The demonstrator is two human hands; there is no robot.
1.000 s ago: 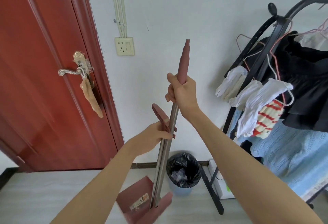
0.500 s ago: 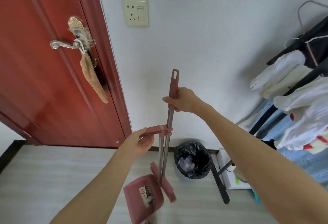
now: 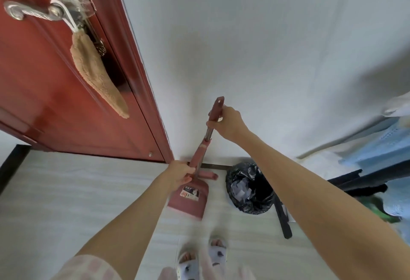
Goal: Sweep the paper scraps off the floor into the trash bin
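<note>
**Broom and dustpan lowered by the bin**

Head view: over the last second we had brought the set down from chest height. Our right hand gripped the top of the broom handle, fingers curled round it. Our left hand held the dustpan by its handle, fingers wrapped. The pan sat low over the floor, just beside the bin, which held crumpled paper in its black liner. We saw no loose scraps on the floor here, so we judged the sweeping done or nearly so, and the tools being put away. The pan's white label carried red and dark print, too blurred to read.
</note>
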